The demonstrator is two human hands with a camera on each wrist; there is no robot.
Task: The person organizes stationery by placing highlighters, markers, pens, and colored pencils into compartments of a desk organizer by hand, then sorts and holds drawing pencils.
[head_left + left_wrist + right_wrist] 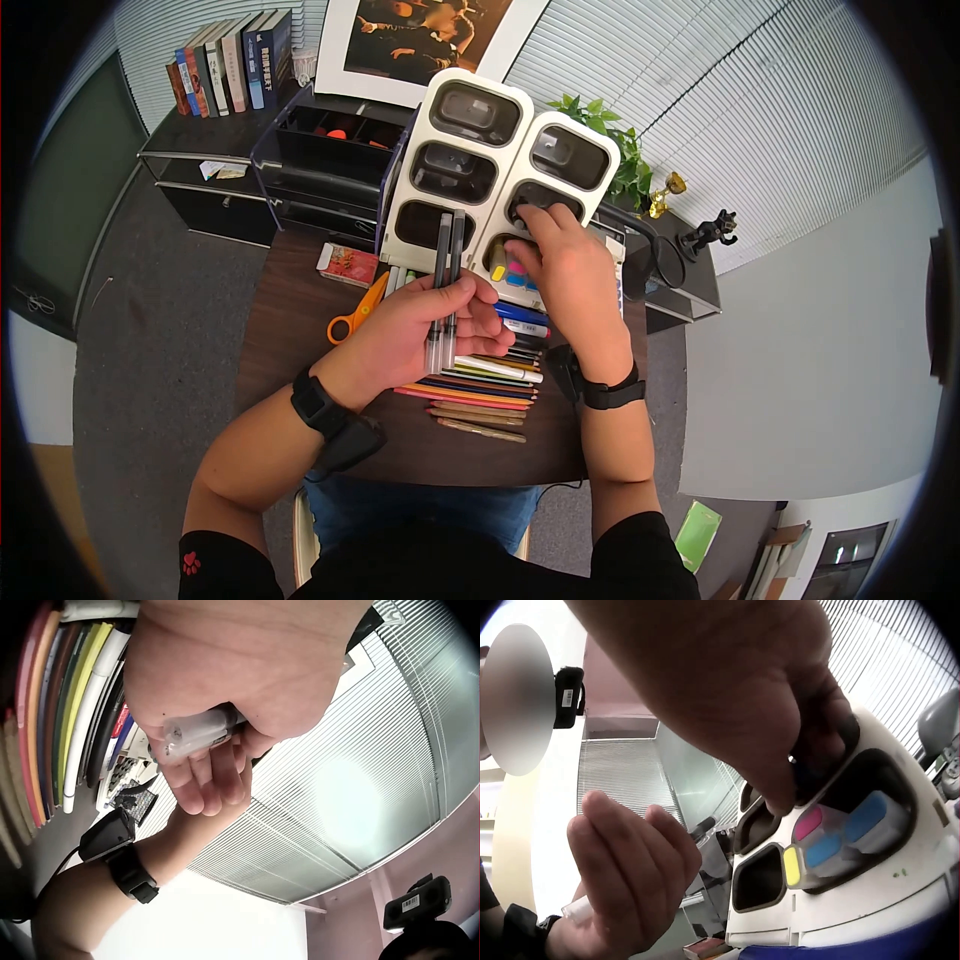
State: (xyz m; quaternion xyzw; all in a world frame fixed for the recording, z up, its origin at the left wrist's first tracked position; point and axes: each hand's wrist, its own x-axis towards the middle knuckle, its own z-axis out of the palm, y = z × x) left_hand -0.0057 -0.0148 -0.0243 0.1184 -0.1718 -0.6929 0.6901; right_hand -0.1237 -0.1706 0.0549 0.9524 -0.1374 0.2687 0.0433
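Observation:
My left hand (425,310) holds two slim dark pens (442,250) with clear ends, pinned under the thumb across the fingers. Their clear ends (196,731) point toward the camera in the left wrist view. A white organizer (506,160) with two columns of dark compartments stands ahead. My right hand (573,270) reaches into the middle compartment of its right column with bent fingers. Something dark shows at those fingertips in the right wrist view; I cannot tell whether they grip it. Just below, the lowest right compartment contains several highlighters (825,849) with yellow, pink and blue ends.
Colored pencils (470,398) lie in a row on the brown table, with a blue marker (525,315) above them. Orange scissors (343,328) and a red box (347,264) are at the left. Behind are books (232,68), a plant (628,160) and a gold trophy (668,192).

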